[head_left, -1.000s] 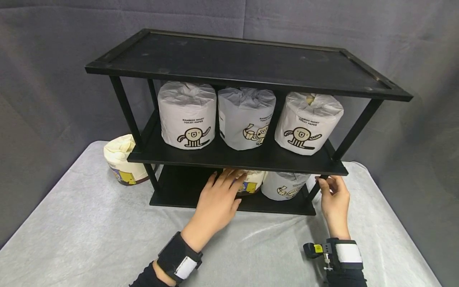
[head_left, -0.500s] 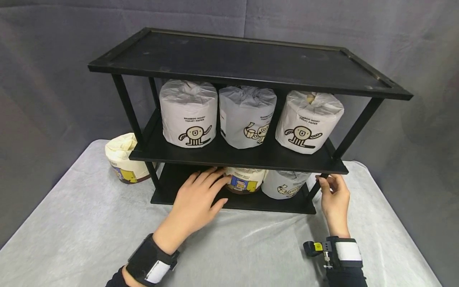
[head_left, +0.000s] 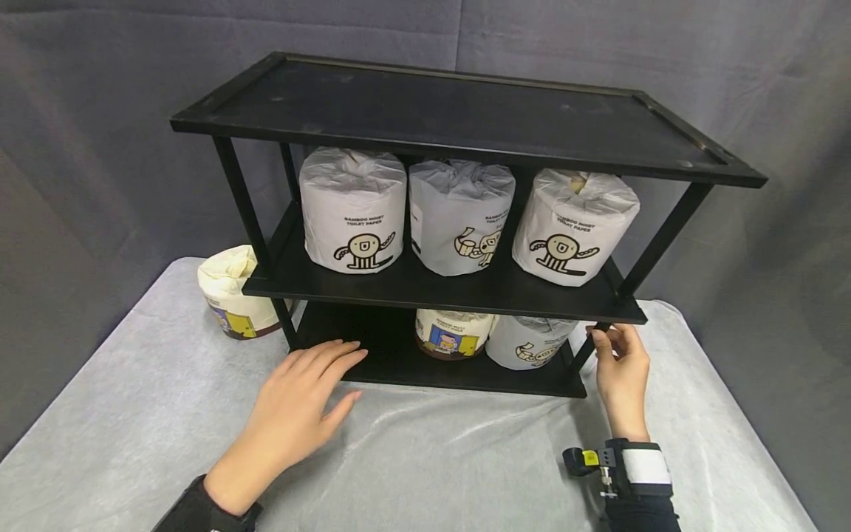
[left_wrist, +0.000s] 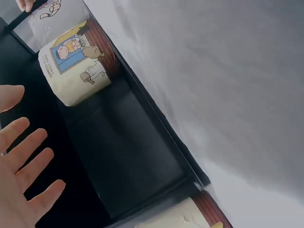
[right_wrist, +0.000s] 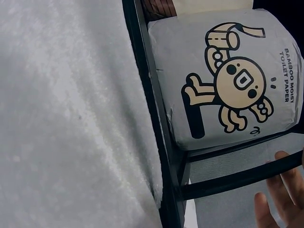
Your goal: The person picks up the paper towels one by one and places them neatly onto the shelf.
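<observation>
My left hand (head_left: 292, 410) is spread with fingers straight, holding nothing, by the front left edge of the lower shelf (head_left: 379, 362). In the left wrist view its fingers (left_wrist: 33, 166) hang apart over the dark shelf. On that shelf stand a cream toilet paper roll (head_left: 452, 336) with a blue and yellow picture and, to its right, a white toilet paper roll (head_left: 528, 346). My right hand (head_left: 621, 377) grips the black rack's front right post (head_left: 585, 353); in the right wrist view, its fingers (right_wrist: 287, 190) lie partly behind the post.
White wrapped toilet paper rolls stand on the middle shelf: left (head_left: 352, 214), centre (head_left: 462, 218) and right (head_left: 573, 229). Another cream roll (head_left: 236, 295) sits on the grey cloth (head_left: 120, 414) left of the rack. The top board (head_left: 465, 111) overhangs the shelves.
My left hand has moved left and toward me, away from the cream roll on the lower shelf, which is now fully uncovered. The right hand stays at the post.
</observation>
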Available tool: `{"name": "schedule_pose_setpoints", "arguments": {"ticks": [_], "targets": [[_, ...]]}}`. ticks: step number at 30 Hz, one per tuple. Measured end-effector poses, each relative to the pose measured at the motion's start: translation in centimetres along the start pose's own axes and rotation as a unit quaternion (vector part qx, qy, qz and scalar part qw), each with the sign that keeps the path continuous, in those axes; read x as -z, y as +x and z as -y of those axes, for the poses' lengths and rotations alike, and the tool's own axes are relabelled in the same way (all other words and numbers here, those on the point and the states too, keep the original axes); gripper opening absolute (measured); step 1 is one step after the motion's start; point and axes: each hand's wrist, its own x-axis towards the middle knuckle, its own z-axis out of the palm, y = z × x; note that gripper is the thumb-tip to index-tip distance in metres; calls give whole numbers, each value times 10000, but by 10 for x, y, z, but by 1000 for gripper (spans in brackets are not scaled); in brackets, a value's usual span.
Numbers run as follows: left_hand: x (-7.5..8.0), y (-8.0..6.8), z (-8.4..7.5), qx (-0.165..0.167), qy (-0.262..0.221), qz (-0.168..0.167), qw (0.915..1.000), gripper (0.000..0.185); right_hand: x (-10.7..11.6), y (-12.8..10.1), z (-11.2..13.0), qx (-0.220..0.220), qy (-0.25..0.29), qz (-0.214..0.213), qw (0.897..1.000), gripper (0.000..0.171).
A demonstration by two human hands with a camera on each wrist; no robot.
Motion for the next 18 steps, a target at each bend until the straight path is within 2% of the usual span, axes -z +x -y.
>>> {"name": "schedule_pose_setpoints", "arguments": {"ticks": [2, 7, 12, 18], "targets": [[4, -5, 2, 65, -62, -15, 10000, 48, 1, 0, 0, -7, -18, -6, 10000, 20], [16, -15, 10, -11, -44, -127, 9999, 42, 1, 0, 1, -57, -3, -41, 10000, 19], [25, -30, 28, 64, 80, -416, 9991, 46, 0, -2, -1, -62, 81, 38, 9999, 20], [35, -45, 51, 330, 237, -526, 9978, 47, 1, 0, -1, 10, 103, 53, 9999, 20]]}}
